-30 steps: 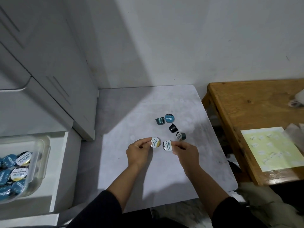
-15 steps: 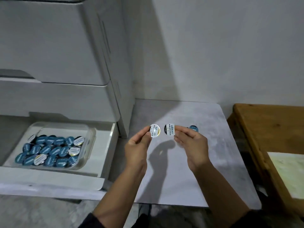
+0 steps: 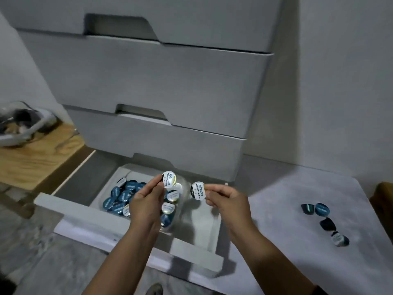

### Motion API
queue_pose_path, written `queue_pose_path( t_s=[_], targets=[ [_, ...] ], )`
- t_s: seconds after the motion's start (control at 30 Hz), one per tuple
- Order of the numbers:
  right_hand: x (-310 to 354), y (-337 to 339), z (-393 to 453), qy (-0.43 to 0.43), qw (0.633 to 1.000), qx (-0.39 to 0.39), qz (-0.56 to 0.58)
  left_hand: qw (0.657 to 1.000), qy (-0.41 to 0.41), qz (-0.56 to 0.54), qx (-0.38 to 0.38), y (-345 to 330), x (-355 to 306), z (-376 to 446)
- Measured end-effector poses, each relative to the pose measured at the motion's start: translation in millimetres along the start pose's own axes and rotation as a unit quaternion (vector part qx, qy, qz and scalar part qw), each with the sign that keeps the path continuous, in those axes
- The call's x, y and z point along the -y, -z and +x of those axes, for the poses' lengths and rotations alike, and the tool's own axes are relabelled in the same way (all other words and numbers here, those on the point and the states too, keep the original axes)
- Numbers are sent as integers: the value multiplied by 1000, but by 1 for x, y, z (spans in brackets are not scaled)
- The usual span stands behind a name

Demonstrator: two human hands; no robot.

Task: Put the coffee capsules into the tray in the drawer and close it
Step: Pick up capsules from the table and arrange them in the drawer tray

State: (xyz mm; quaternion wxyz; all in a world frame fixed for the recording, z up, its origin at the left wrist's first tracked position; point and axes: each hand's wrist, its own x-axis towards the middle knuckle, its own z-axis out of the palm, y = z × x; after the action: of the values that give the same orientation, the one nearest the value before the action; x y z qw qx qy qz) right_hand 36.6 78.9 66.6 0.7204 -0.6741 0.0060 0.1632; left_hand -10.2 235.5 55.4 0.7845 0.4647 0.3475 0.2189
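Nearest, the drawer (image 3: 131, 237) stands pulled open. Above it the left hand (image 3: 146, 201) pinches a white-lidded capsule (image 3: 169, 180) over the clear tray (image 3: 187, 207), its grip closed on it. The right hand (image 3: 227, 199) pinches a second white-lidded capsule (image 3: 198, 190) just beside the tray. The tray holds many blue capsules (image 3: 121, 198). To the right, four loose capsules (image 3: 325, 222) lie on the grey worktop (image 3: 287, 188). Behind are the closed drawers (image 3: 153, 81).

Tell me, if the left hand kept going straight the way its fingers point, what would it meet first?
Probably the closed drawer front behind the tray; the left hand, pinching a capsule, points up and away, though depth is unclear.
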Motion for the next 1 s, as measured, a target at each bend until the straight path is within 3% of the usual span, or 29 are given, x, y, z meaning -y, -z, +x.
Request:
queue_pose_path(
  t_s=[0.1,0.37,0.53,0.87,1.0],
  targets=[
    [-12,-54,20,-33,999,22,-17,998,17,58,-5,40,-24,53],
    [-53,-163,86,-105,994,-38,-14,975,61,207,51,86,-49,172],
    [-72,-183,109,-141,985,-90,-49,940,68,321,96,83,-49,204],
    [-87,-198,145,-160,978,-108,-85,902,90,411,98,79,-40,235],
    [-94,-203,153,-169,969,-142,-108,882,59,455,105,78,-37,239]
  ],
)
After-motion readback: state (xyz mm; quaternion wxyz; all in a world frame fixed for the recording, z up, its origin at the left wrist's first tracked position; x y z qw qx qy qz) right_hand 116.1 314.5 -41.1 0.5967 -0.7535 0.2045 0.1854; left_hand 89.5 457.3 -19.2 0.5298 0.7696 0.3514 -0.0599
